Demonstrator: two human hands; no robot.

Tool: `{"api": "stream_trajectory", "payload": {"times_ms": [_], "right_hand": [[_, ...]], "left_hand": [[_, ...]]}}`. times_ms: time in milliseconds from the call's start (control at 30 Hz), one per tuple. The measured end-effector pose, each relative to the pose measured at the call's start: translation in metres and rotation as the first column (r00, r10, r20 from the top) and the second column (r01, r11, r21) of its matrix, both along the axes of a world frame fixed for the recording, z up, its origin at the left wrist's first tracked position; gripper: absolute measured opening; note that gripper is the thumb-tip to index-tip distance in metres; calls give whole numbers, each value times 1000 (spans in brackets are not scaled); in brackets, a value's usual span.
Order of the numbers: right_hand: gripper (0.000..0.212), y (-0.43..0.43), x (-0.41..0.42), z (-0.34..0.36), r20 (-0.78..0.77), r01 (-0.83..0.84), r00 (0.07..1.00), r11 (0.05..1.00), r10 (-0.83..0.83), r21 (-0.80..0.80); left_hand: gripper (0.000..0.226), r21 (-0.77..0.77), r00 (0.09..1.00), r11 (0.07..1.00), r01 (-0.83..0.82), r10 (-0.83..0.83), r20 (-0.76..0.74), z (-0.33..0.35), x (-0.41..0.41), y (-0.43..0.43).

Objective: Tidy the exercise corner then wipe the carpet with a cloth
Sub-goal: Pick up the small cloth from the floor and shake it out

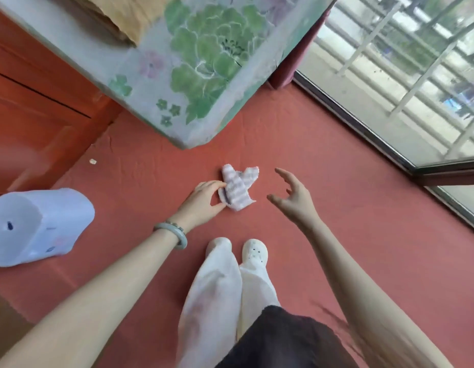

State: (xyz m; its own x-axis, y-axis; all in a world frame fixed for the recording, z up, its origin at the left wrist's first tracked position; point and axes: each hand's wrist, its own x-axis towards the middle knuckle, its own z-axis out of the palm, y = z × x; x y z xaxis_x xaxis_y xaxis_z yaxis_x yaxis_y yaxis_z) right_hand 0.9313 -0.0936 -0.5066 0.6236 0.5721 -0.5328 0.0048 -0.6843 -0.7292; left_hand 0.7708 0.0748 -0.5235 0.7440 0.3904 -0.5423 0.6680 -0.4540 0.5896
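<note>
A small striped white-and-lilac cloth [238, 187] lies crumpled on the red carpet [350, 221], just ahead of my feet. My left hand [204, 199], with a pale green bangle at the wrist, pinches the cloth's left edge between thumb and fingers. To the right of the cloth hovers my right hand [290, 197], fingers spread and loosely bent, holding nothing and a short gap away from the cloth.
A mattress corner [182, 83] with a green floral cover juts over the carpet ahead. A white plastic bag [36, 224] lies at the left by a red cabinet [31, 123]. A glass sliding door [403, 83] runs along the right. A tiny white scrap [93, 161] lies on the carpet.
</note>
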Motion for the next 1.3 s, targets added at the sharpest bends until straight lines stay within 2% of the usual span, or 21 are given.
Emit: {"api": "stream_trajectory", "payload": {"times_ms": [167,267,367,567,767,833,900,1000,1067,1200,1300], "right_hand": [[59,8,-1,-140,53,-144,987,985,150,-97],[58,9,-7,-209,30,-230,971,961,238,-154],[58,8,-14,-264,4,-304,950,931,311,-201],[57,4,-18,-360,25,-461,871,836,490,-297],[37,3,-25,-406,116,-521,793,764,598,-381],[30,4,-25,-404,108,-541,782,754,614,-372],[26,4,-17,-389,129,-517,805,792,579,-324],[19,3,4,-335,177,-445,858,869,483,-216],[17,-1,14,-278,156,-388,896,904,415,-179],[20,-2,26,-142,148,-319,928,934,342,-161],[19,-5,34,-33,167,-245,949,958,268,-149]], "left_hand": [[51,54,990,995,84,-78,-117,-142,-15,14],[52,51,973,986,161,-150,-175,-210,-24,17],[54,53,946,963,263,-246,-212,-264,-30,15],[57,204,908,891,405,-365,-208,-343,-20,14],[19,306,821,769,562,-562,-95,-381,-7,3],[16,313,820,769,557,-570,-59,-377,-4,-2],[10,274,868,837,473,-496,15,-361,2,-5],[3,191,964,950,248,-262,52,-307,11,-3],[8,146,987,979,144,-152,47,-256,17,1],[12,67,981,979,194,-193,-23,-133,35,10],[6,17,975,975,220,-220,-4,-39,45,25]]}}
